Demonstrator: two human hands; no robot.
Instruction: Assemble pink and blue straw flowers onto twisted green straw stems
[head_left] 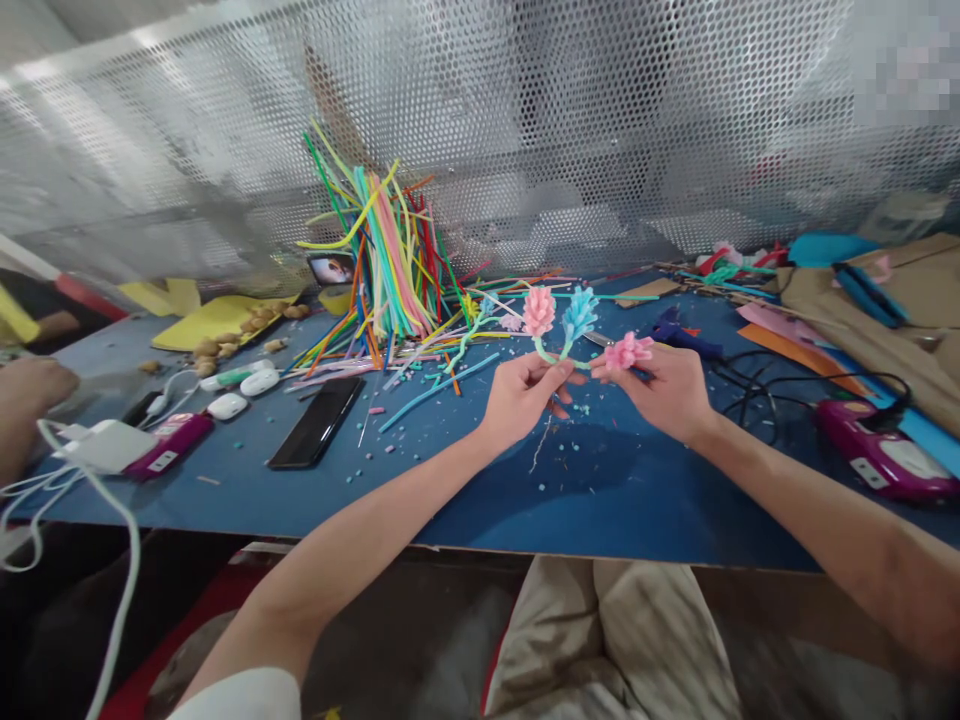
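Observation:
My left hand (530,398) is closed in a pinch on the green stems of pipe-cleaner flowers, a peach-pink one (539,311) and a light blue one (580,317), both standing upright above the fingers. To the right, my right hand (664,388) grips a pink pipe-cleaner flower (628,350) just behind its bloom. A short green stem runs between the two hands. Thin twisted wire ends hang below my left fingers. Small snipped bits lie on the blue table (465,500) under and around both hands.
A tall bundle of coloured pipe cleaners (390,260) stands near the perforated metal panel (585,130). At left lie a black phone (316,422), a white charger (109,446) and yellow paper (217,322). A glue gun (686,333), cables and a purple power strip (885,455) lie right. Another person's hand (34,395) is far left.

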